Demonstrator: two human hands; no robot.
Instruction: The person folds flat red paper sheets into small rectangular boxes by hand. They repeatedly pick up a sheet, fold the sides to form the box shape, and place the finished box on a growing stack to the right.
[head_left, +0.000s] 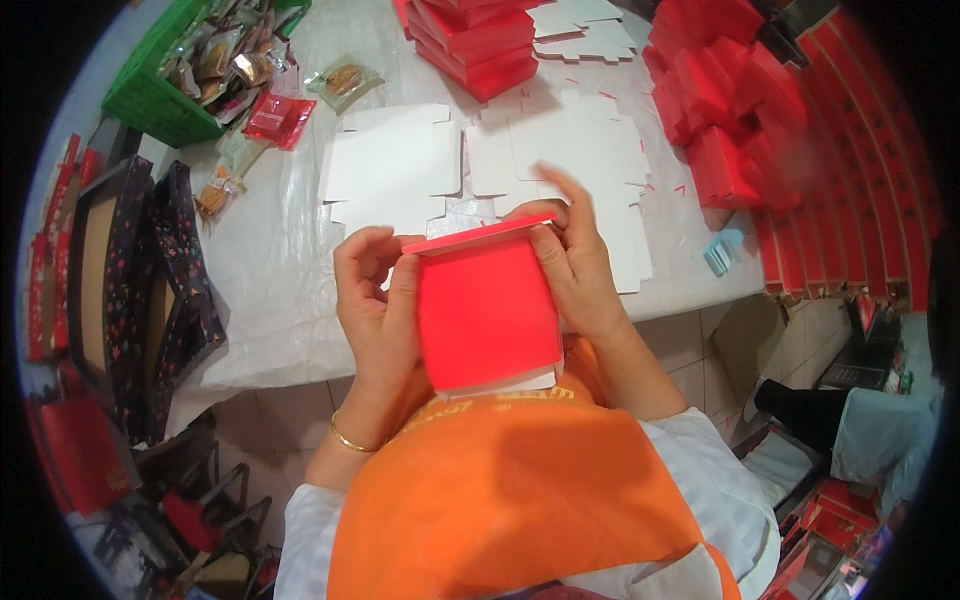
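Between my hands, in front of my orange apron, is a red cardboard box (488, 318) with its far edge folded up and a white flap at its near end. My left hand (377, 290) grips the box's far left corner, thumb on the inside. At the far right corner, my right hand (575, 262) pinches the raised edge between thumb and fingers, while one finger sticks out. Flat white box blanks (395, 155) lie on the table just beyond, some with cut tabs.
A green crate (160, 100) full of small wrapped packets stands at the far left. Stacked red boxes (475, 45) sit at the back, with more piled red boxes (725, 110) to the right. Dark patterned boxes (110, 290) lean at the left edge. A light-blue object (722, 252) lies near the right edge.
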